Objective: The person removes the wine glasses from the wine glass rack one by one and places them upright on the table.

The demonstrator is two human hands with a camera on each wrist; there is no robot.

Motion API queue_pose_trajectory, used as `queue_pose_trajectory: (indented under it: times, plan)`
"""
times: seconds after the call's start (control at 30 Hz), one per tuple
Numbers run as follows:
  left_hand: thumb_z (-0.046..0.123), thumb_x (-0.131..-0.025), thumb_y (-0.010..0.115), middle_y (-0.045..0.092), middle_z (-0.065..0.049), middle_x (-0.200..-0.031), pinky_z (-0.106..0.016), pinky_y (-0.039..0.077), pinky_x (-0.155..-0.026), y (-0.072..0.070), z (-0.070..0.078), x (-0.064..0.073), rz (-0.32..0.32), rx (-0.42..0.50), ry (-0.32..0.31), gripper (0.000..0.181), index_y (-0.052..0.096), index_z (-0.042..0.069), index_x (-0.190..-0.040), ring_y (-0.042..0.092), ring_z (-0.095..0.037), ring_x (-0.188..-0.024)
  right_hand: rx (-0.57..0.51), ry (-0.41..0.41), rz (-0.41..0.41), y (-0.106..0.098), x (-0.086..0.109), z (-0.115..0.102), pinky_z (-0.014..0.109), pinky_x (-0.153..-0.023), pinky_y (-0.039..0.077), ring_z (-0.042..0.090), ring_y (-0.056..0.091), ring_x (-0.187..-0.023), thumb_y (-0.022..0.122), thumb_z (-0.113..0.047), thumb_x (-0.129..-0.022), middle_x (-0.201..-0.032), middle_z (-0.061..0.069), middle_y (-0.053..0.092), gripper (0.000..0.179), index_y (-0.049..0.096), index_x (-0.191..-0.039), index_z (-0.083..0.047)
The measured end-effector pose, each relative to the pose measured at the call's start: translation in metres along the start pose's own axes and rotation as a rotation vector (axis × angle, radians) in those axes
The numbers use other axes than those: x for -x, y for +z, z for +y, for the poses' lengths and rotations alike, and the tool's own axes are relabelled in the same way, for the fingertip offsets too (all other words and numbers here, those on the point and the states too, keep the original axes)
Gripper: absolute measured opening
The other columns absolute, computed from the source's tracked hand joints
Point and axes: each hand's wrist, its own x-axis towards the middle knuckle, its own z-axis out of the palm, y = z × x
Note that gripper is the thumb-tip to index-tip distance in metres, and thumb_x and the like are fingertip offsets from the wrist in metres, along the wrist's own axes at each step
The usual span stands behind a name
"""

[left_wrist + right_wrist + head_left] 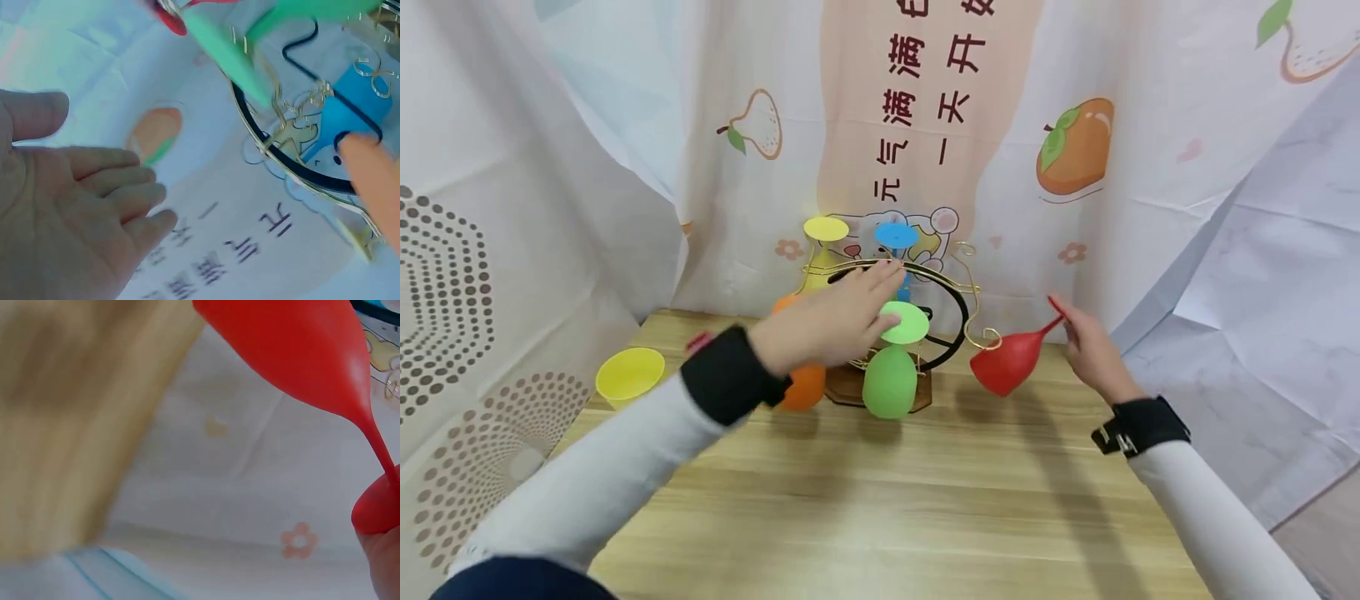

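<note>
My right hand [1093, 350] holds a red plastic goblet [1006, 364] by its foot, with the bowl tilted down and toward the rack. In the right wrist view the thumb lies on the goblet's foot. My left hand [827, 325] is over the front of a wire goblet rack [964, 321], fingers extended, holding nothing. Its thumb appears close to the foot of a green goblet [890, 383]; whether they touch I cannot tell. Green, orange [802, 387], yellow [826, 229] and blue [897, 236] goblets hang upside down on the rack. The left arm partly hides the orange one.
A yellow cup [628, 371] is at the table's left edge. Near the left wrist a small pink-red thing [698, 342] shows, mostly hidden. A printed curtain [1015, 267] hangs right behind the rack. The wood-grain table [925, 517] stretches toward me.
</note>
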Motion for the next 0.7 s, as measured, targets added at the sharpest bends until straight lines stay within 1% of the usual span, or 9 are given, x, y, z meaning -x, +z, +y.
queue_pose_trajectory:
  times: [0.07,0.13,0.2,0.27,0.3,0.4,0.53,0.6,0.7]
  plan:
    - [0.033,-0.099,0.031,0.009,-0.014,-0.153,-0.041,0.008,-0.114,0.018,0.012,0.024,0.063,-0.015,0.033,0.059,0.013,0.002,-0.145,0.002,-0.022,-0.138,-0.023,0.102,0.058,0.003,0.028,-0.002,0.058,-0.080,0.045,0.042,0.053,-0.097,0.038,0.001,-0.093,-0.123,0.029,0.051,0.045,0.042,-0.136,-0.007]
    - [0.036,-0.098,0.032,0.011,-0.013,-0.152,-0.041,0.011,-0.113,0.044,0.025,0.044,0.110,-0.001,0.054,0.060,0.015,0.002,-0.145,0.006,-0.022,-0.138,-0.088,0.229,0.073,0.010,0.056,-0.009,0.056,-0.079,0.045,0.040,0.053,-0.094,0.037,-0.007,-0.096,-0.121,0.031,0.052,0.040,0.042,-0.136,-0.005]
    - [0.039,-0.098,0.033,0.017,-0.013,-0.152,-0.041,0.017,-0.112,0.074,0.037,0.059,0.132,0.088,0.077,0.060,0.020,0.003,-0.144,0.012,-0.022,-0.137,-0.185,0.351,0.074,0.022,0.081,-0.021,0.047,-0.079,0.046,0.032,0.055,-0.091,0.037,-0.015,-0.098,-0.118,0.031,0.054,0.039,0.042,-0.134,-0.001]
    - [0.043,-0.097,0.033,0.022,-0.012,-0.150,-0.042,0.025,-0.110,0.106,0.045,0.067,0.134,0.194,0.098,0.061,0.024,0.004,-0.143,0.020,-0.022,-0.135,-0.333,0.463,0.064,0.039,0.102,-0.037,0.034,-0.091,0.044,0.019,0.053,-0.105,0.038,-0.019,-0.098,-0.123,0.028,0.052,0.041,0.042,-0.133,0.003]
    - [0.045,-0.096,0.034,0.025,-0.010,-0.150,-0.042,0.028,-0.109,0.122,0.049,0.069,0.124,0.260,0.099,0.062,0.025,0.005,-0.143,0.023,-0.022,-0.134,-0.420,0.515,0.048,0.048,0.111,-0.047,0.026,-0.095,0.041,0.012,0.050,-0.109,0.037,-0.021,-0.098,-0.127,0.024,0.050,0.044,0.039,-0.134,0.003]
    - [0.048,-0.095,0.037,0.035,-0.009,-0.145,-0.040,0.036,-0.105,0.165,0.056,0.066,0.119,0.415,0.097,0.062,0.032,0.007,-0.141,0.032,-0.020,-0.130,-0.745,0.611,0.062,0.080,0.128,-0.076,0.009,-0.092,0.036,-0.003,0.048,-0.106,0.038,-0.022,-0.098,-0.126,0.005,0.053,0.048,0.034,-0.136,0.006]
    - [0.045,-0.092,0.046,0.056,-0.007,-0.122,-0.030,0.046,-0.094,0.208,0.063,0.057,0.222,0.487,0.070,0.051,0.048,0.005,-0.124,0.050,-0.015,-0.112,-1.115,0.684,0.096,0.113,0.141,-0.110,0.010,-0.091,0.039,-0.002,0.047,-0.108,0.037,-0.020,-0.098,-0.116,-0.014,0.053,0.053,0.022,-0.138,0.011]
    - [0.040,-0.091,0.051,0.060,-0.004,-0.102,-0.023,0.049,-0.081,0.221,0.067,0.053,0.309,0.497,0.047,0.038,0.054,0.006,-0.107,0.053,-0.011,-0.093,-1.188,0.715,0.100,0.124,0.145,-0.124,0.011,-0.091,0.040,-0.001,0.047,-0.109,0.037,-0.020,-0.098,-0.114,-0.015,0.052,0.054,0.020,-0.139,0.011]
    - [0.029,-0.087,0.060,0.052,0.002,-0.074,-0.015,0.042,-0.061,0.235,0.071,0.049,0.441,0.493,0.022,0.021,0.054,0.009,-0.085,0.045,-0.007,-0.068,-1.197,0.758,0.078,0.135,0.150,-0.138,0.012,-0.092,0.040,0.001,0.045,-0.110,0.036,-0.020,-0.098,-0.122,-0.005,0.048,0.052,0.023,-0.139,0.008]
